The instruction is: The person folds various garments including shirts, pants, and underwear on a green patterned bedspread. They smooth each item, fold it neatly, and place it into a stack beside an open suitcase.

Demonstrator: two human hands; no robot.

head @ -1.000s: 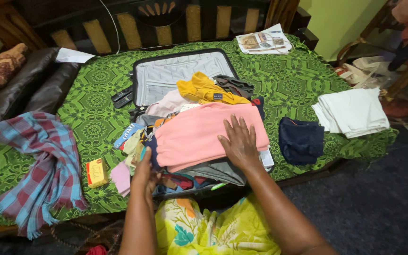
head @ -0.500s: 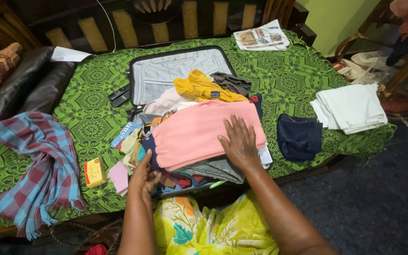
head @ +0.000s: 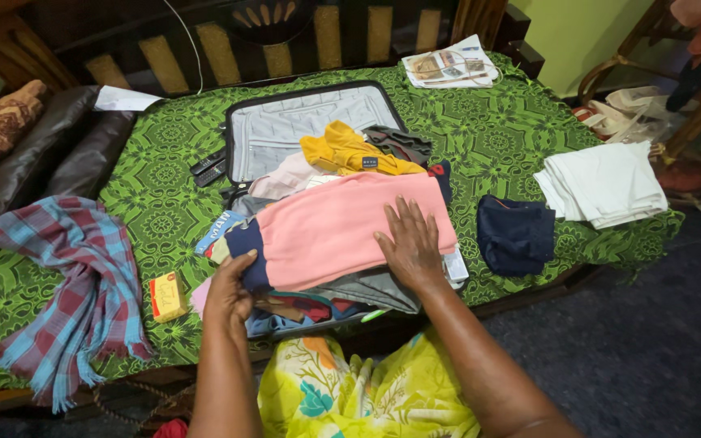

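An open grey suitcase [head: 285,122] lies on a bed with a green patterned cover [head: 488,130]. Clothes are piled in it. A folded pink garment [head: 326,227] lies on top, and my right hand [head: 411,243] rests flat on its right end. My left hand [head: 230,288] grips the dark blue edge of the pile [head: 245,243] at the left, pulled out over the clothes underneath. A yellow garment [head: 346,152] lies behind the pink one.
A folded navy garment [head: 517,234] and a stack of white cloth [head: 602,185] lie to the right. A plaid shawl [head: 70,276] and a small yellow box [head: 168,296] lie to the left. Papers [head: 448,65] sit at the bed's far edge. Dark cushions [head: 50,154] lie at the left.
My left hand has moved up and left and taken hold of the dark blue edge, drawing it out over the loose clothes. My right hand has stayed on the pink garment.
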